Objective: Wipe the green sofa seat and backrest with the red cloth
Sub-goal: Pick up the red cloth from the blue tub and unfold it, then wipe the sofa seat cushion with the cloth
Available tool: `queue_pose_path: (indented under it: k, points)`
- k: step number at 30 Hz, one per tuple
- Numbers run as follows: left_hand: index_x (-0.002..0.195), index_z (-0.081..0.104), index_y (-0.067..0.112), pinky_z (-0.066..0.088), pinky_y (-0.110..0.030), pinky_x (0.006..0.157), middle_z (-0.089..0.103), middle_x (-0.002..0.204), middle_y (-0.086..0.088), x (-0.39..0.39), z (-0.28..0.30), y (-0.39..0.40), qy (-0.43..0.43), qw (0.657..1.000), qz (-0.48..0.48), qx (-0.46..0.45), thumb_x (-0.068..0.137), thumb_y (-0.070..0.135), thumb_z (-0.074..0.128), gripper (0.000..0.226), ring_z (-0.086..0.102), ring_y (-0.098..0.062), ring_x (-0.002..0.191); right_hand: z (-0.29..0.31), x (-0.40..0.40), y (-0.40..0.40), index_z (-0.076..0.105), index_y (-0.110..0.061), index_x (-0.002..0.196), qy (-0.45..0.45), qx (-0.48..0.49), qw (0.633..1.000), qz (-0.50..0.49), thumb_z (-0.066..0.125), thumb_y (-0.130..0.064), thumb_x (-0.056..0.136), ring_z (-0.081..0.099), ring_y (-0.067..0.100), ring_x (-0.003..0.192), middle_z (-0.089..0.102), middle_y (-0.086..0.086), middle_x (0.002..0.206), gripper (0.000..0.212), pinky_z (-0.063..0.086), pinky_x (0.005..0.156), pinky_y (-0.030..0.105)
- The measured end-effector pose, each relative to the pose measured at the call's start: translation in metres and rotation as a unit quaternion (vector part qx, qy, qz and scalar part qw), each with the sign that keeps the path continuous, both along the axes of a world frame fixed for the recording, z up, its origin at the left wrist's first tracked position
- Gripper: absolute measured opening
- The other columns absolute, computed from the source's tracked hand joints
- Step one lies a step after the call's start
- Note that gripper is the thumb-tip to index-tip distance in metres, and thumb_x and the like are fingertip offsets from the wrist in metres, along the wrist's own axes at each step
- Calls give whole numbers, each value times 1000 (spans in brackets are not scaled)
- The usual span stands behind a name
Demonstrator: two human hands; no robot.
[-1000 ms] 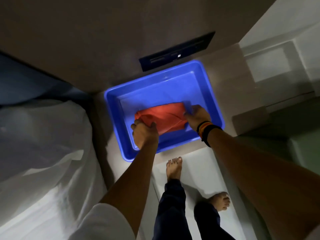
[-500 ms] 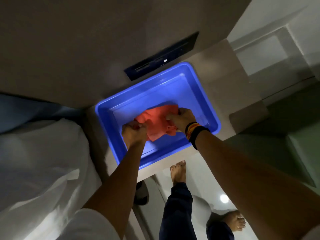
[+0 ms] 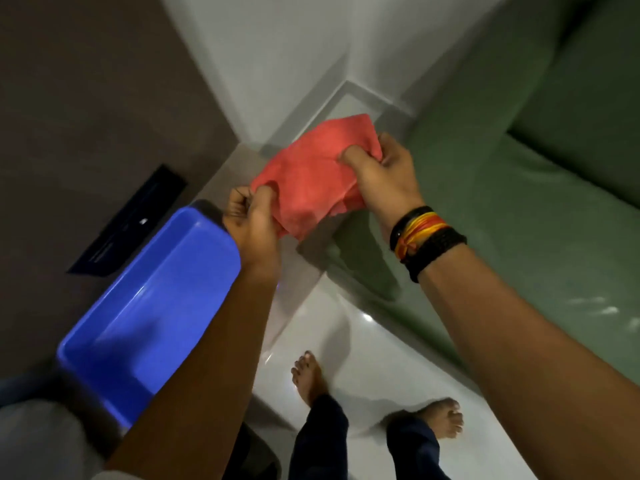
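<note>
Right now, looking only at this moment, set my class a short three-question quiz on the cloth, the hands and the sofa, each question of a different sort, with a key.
1. True or false: the red cloth is lying inside the blue tub.
2. Which hands grip the cloth? A) left hand only B) right hand only C) both
3. Fill in: the wrist with the bands belongs to the ____ hand.

Key
1. False: the cloth is held in the air, clear of the tub, with the green sofa beyond it.
2. C: the left hand pinches its lower left edge, the right hand its upper right edge.
3. Right: the wrist bands sit on that arm.
</note>
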State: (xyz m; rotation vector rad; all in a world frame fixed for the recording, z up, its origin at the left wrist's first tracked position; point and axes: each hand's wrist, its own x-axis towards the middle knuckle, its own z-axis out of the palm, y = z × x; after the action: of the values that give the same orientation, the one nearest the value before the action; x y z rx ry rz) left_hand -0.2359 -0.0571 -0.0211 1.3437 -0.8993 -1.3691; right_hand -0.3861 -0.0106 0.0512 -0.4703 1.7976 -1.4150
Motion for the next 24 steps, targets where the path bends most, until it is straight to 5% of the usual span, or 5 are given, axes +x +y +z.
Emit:
queue_pose_path:
  k: [2,9,14,18,24]
  points:
    - [65,42,21,38,-17,59,44,61,11,-52,18,19,6,999,-28,-22,83,10,68,33,41,-3,62,12,-48,34,50,-21,68,2,-13,999,-46,65,-9,83,51,11,57,51,-6,62,25,51,58,27]
    - [74,51,16,44,-16,61,50,73,2,-206,29,145,-52,978,-196,-48,80,17,69,19,46,-1,63,-16,-195,195,62,-19,78,-60,46,974,-216,75,-18,78,64,25,79,67,8,84,13,60,81,55]
    - [93,60,21,50,-12,70,62,90,4,-266,-31,247,-68,974,-212,49,83,5,80,27,58,5,73,-79,-261,289,66,-9,102,-53,170,944,-277,84,-38,60,71,41,102,74,20,110,54,59,88,58]
    - [131,56,13,57,-13,70,65,111,-3,-278,-85,310,-66,964,-173,190,82,-3,84,58,65,-11,90,-134,-277,322,65,-17,109,69,253,925,-276,73,-24,81,69,35,104,73,14,110,31,56,95,48]
    - [131,59,6,58,-48,78,71,101,-15,-251,-141,338,-264,916,-300,40,87,36,71,55,68,-29,85,-233,-213,307,17,-17,159,268,430,859,-73,36,-64,93,7,36,158,10,18,170,84,6,124,63]
